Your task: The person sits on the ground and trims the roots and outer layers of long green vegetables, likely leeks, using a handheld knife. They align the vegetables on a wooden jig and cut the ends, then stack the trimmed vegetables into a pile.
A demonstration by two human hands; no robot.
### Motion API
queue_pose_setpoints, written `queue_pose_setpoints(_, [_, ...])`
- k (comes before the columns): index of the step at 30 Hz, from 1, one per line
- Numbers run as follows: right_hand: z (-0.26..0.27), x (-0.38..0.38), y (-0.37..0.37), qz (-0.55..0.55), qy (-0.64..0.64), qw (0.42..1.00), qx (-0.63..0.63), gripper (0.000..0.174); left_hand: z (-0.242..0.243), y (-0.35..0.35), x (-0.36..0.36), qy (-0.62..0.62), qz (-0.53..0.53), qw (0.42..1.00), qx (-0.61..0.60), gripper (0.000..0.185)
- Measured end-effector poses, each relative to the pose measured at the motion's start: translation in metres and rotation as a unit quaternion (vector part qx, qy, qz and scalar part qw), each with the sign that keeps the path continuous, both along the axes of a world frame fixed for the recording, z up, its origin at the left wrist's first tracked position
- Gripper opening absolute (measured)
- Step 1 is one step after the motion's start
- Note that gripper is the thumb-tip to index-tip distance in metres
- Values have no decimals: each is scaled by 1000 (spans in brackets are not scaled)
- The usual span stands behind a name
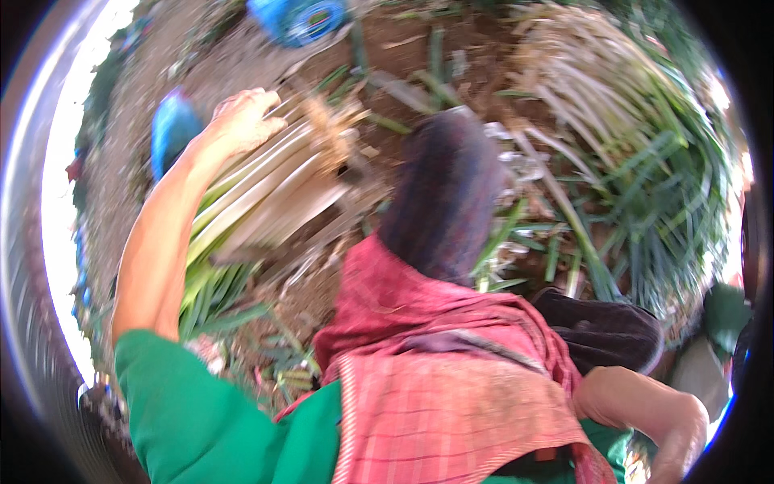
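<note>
My left hand lies with curled fingers at the upper edge of a bundle of long green onions or leeks, just behind their roots. Motion blur hides whether it grips any stalks. The white stems and pale roots point up and to the right, and the green leaves spread down to the left. My right hand is out of view; only the bent right arm shows at the lower right. Another large pile of the same onions, roots at the upper left, lies on the ground to the right.
A blue plastic container stands at the top, and a blue object is beyond my left forearm. Between the onion piles rises my covered knee. Loose leaves and clear plastic scraps litter the brown soil.
</note>
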State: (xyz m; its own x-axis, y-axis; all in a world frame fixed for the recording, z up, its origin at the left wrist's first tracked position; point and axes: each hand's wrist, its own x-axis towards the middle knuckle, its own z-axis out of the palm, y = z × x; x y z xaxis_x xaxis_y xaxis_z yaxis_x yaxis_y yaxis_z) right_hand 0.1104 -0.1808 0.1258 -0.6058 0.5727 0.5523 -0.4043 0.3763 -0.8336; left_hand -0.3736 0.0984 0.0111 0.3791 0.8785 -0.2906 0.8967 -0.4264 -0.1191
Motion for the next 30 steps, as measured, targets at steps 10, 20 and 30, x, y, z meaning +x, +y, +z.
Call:
queue_pose_setpoints(10, [-160,143,89,-258,334,882,-208,35,-33,-100,394,-215,-470,849,-112,31])
queue_pose_setpoints(20, [-503,209,89,-593,-121,457,-652,25,-98,-132,402,-159,-522,811,-213,20])
queue_pose_setpoints(30, [-560,159,72,-524,-673,428,-300,46,-90,-124,411,-99,-516,802,-285,22])
